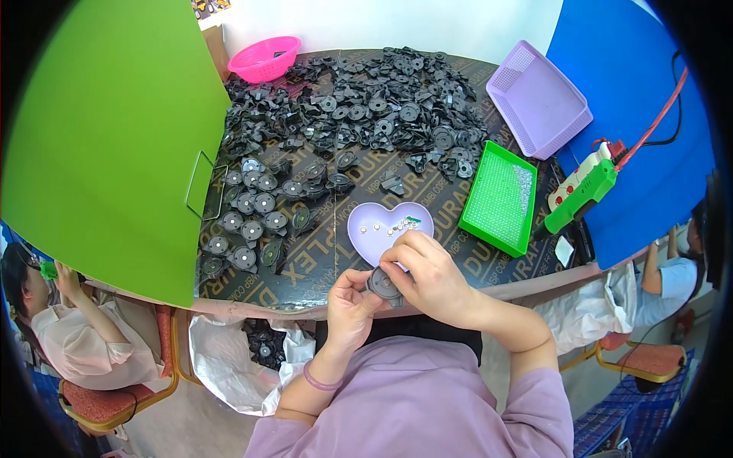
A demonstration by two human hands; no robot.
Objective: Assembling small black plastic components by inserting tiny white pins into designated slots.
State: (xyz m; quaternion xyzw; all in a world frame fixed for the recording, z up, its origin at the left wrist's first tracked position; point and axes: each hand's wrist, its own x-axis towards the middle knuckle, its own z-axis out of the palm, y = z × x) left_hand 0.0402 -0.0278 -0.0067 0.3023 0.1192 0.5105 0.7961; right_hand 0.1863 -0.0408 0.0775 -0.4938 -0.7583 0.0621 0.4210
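Just past the table's front edge, my left hand [352, 308] is closed round the rim of a dark grey round plastic part [384, 287] with a flat disc face. My right hand [423, 276] bends over its top, thumb and fingers pinched together against it. Whether a small piece sits between those right fingertips is hidden. Right behind my hands lies a lilac heart-shaped dish [368, 233] with a few small pale round pieces and a green bit in it. To its left, several similar dark parts [252, 230] lie in rows, some with a shiny round centre.
A large heap of dark plastic parts [343, 114] covers the back. A pink basket [265, 59] stands back left; a green tray [477, 195], a lilac basket [546, 141] and a green corded tool [584, 198] are right. Green [107, 137] and blue panels [626, 130] flank the table.
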